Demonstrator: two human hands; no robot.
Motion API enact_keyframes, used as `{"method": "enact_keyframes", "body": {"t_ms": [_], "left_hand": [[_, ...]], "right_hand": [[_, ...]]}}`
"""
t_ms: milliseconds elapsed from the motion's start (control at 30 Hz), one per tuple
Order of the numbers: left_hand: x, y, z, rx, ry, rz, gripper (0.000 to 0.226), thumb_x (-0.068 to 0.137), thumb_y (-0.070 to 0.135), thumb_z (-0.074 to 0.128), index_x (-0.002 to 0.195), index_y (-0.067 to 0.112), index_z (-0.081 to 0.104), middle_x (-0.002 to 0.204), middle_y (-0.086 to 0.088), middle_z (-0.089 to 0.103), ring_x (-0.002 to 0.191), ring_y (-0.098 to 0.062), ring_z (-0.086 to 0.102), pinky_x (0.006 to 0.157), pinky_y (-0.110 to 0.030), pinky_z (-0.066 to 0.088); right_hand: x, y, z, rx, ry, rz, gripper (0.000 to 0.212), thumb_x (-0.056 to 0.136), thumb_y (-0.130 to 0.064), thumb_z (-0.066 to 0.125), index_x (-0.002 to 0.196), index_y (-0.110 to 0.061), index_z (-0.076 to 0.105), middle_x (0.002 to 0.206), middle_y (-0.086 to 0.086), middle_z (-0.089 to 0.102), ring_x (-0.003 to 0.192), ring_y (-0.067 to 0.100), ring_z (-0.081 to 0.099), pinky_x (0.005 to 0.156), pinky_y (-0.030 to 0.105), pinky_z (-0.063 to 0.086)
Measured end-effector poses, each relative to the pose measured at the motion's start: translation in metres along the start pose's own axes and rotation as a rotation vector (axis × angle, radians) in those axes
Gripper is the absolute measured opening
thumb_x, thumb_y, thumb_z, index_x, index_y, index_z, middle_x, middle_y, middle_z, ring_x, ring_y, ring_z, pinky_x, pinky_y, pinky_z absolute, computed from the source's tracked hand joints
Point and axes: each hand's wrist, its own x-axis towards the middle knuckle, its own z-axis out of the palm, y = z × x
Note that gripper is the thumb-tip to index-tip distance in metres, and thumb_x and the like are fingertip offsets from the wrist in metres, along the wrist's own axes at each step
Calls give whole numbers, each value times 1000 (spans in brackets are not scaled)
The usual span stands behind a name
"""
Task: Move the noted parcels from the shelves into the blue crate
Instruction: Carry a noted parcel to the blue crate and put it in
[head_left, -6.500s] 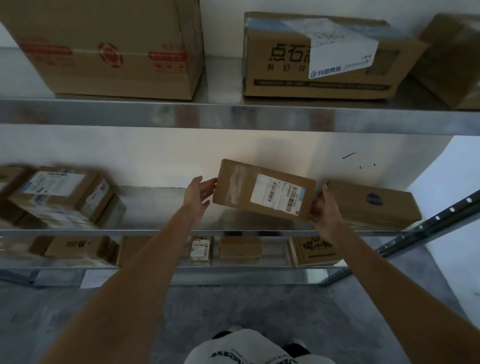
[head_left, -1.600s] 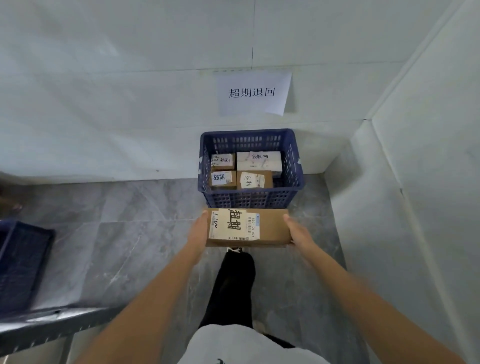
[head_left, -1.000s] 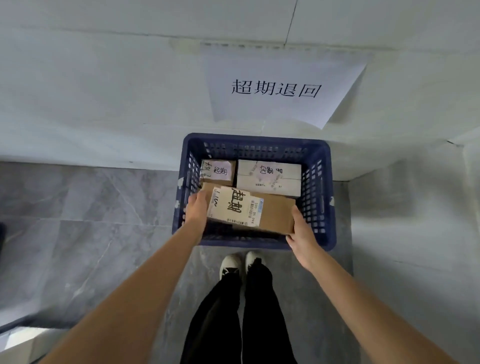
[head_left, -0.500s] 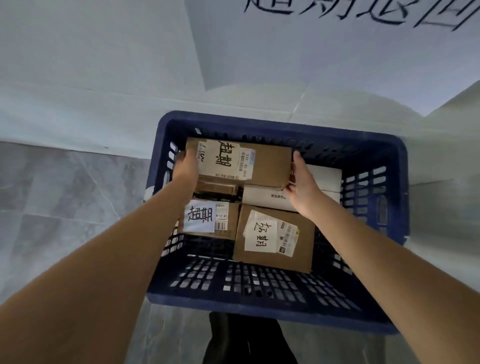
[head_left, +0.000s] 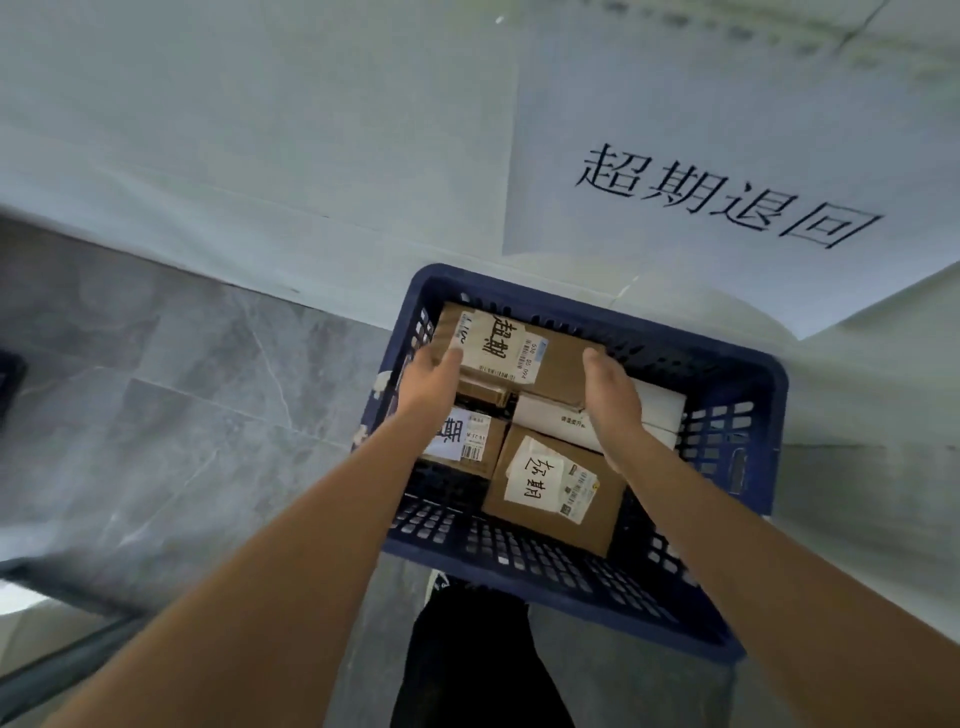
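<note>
Parcel (head_left: 524, 358) lay at the rear of the blue crate (head_left: 748, 467); left hand (head_left: 428, 382) and right hand (head_left: 610, 397) flanked it, fingers relaxed, gripping nothing.

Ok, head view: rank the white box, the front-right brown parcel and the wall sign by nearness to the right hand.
From the right hand:
1. White box, directly under it, in the blue crate.
2. Front-right brown parcel, just below the wrist, crate's near side.
3. Wall sign, above the crate, farthest.
</note>
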Motion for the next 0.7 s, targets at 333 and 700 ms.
{"method": "enact_keyframes", "body": {"t_ms": [333,700], "left_hand": [[-168,-14,-85,37,-11,13,55,91,49,46,134,15,51,133,-8,58,120,-26,55,103,-42,44],[-348,-153,-212,77,282,-86,59,98,36,48,149,11,31,154,-7,34,142,-19,32,112,-26,24]], "right_hand": [[-162,-50,-9,-587,-395,-391,58,101,-48,38,151,-19,32,158,1,31,145,18,30,116,36,28],[-341,-49,79,-974,-692,-738,57,103,-44,36,153,-17,28,162,0,19,150,15,11,118,32,15]]}}
